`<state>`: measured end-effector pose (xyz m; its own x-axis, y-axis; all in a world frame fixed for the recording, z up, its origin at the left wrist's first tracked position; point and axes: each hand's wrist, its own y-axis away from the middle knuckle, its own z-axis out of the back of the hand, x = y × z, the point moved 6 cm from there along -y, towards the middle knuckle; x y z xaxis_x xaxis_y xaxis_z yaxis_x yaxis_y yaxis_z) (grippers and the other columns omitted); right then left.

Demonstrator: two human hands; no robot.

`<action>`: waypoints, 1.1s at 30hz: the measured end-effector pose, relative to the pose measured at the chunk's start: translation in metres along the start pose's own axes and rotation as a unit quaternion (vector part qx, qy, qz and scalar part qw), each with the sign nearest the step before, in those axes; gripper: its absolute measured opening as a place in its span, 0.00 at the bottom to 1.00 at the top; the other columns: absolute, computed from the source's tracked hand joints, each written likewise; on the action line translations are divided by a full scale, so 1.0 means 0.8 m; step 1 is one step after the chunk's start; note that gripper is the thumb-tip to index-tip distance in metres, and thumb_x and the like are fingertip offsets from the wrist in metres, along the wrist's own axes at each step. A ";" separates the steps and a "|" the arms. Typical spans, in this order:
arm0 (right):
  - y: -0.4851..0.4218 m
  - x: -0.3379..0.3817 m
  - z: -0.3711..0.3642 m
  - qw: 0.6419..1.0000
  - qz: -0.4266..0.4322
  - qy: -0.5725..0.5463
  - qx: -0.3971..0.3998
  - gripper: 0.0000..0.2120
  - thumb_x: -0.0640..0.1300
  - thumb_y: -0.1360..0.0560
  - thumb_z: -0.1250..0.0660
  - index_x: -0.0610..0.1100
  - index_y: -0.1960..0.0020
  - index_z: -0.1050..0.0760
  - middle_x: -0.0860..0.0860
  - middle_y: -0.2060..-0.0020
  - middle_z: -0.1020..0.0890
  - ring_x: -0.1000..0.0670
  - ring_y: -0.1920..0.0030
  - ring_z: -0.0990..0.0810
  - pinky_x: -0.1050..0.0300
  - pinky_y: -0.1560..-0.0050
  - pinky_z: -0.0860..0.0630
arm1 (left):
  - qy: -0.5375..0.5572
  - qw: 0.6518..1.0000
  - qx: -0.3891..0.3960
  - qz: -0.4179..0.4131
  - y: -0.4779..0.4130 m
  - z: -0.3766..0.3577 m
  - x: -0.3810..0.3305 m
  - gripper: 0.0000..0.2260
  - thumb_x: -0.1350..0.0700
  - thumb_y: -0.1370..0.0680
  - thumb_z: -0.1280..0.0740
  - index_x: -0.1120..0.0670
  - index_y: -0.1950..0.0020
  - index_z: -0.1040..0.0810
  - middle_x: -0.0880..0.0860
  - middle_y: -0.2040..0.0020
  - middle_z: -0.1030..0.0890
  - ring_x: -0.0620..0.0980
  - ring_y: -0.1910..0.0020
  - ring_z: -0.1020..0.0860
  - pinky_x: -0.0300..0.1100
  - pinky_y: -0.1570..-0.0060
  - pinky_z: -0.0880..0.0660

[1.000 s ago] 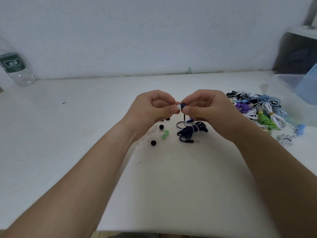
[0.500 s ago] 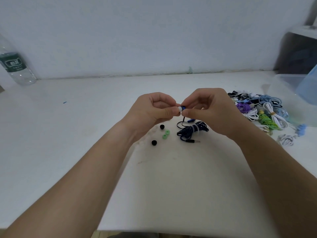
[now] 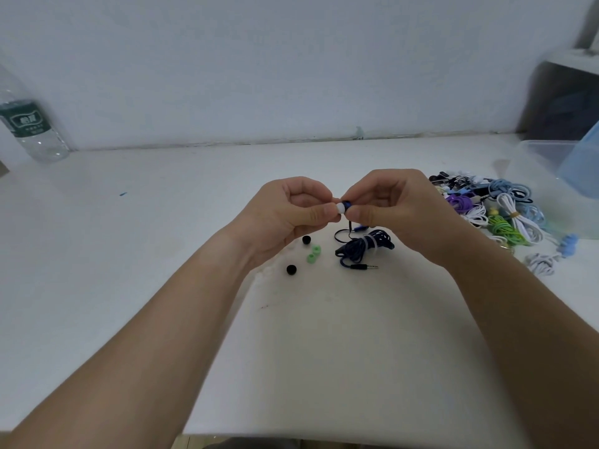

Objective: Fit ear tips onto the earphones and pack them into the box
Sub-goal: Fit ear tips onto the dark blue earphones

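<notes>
My left hand pinches a white ear tip between thumb and forefinger. The tip touches the dark blue earbud that my right hand pinches. The earbud's thin wire drops to a coiled dark blue earphone cable tied with a white band, its jack plug lying toward me. On the table under my left hand lie two black ear tips and two green ear tips. A clear plastic box stands at the far right.
A heap of bundled earphones in white, green, purple and light blue lies right of my right hand. A water bottle stands at the far left by the wall. The white table ends at its front edge near me.
Both hands have stayed together at the same spot; the white tip sits a little more clearly against the blue earbud. Nothing on the table has moved.
</notes>
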<state>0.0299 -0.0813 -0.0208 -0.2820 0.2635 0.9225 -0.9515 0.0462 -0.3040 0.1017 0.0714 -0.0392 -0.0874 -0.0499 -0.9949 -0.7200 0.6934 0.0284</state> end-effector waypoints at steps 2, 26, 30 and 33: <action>0.000 0.000 0.000 1.000 0.004 0.016 -0.005 0.09 0.31 0.29 0.26 0.44 0.54 0.17 0.47 0.61 0.14 0.39 0.58 0.16 0.46 0.51 0.18 | -0.001 1.000 -0.004 0.001 0.000 0.000 0.000 0.08 0.68 0.26 0.27 0.56 0.56 0.21 0.56 0.56 0.14 0.51 0.58 0.16 0.39 0.53 0.20; 0.000 0.004 -0.001 0.999 0.015 -0.019 -0.031 0.09 0.32 0.29 0.25 0.44 0.54 0.17 0.47 0.61 0.14 0.46 0.59 0.16 0.56 0.57 0.19 | 0.021 0.999 -0.010 -0.037 -0.001 -0.004 -0.002 0.06 0.57 0.32 0.26 0.56 0.57 0.17 0.56 0.59 0.15 0.49 0.59 0.17 0.36 0.57 0.21; 0.000 0.007 -0.001 0.999 0.033 0.016 -0.029 0.09 0.29 0.29 0.26 0.42 0.54 0.17 0.45 0.60 0.14 0.40 0.58 0.16 0.49 0.55 0.17 | 0.030 0.999 0.009 -0.011 0.000 -0.006 0.001 0.06 0.58 0.32 0.26 0.56 0.57 0.17 0.55 0.59 0.15 0.48 0.59 0.17 0.35 0.56 0.21; 0.001 0.005 0.000 0.999 0.015 -0.010 -0.039 0.08 0.32 0.28 0.26 0.42 0.53 0.17 0.48 0.61 0.14 0.46 0.60 0.17 0.57 0.58 0.20 | 0.030 0.999 0.003 -0.031 -0.001 -0.006 -0.002 0.05 0.57 0.31 0.26 0.55 0.57 0.16 0.55 0.57 0.15 0.49 0.57 0.17 0.36 0.55 0.21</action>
<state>0.0280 -0.0798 -0.0171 -0.3124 0.2469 0.9173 -0.9309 0.1131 -0.3474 0.0991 0.0679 -0.0376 -0.0846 -0.1354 -0.9872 -0.7213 0.6919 -0.0331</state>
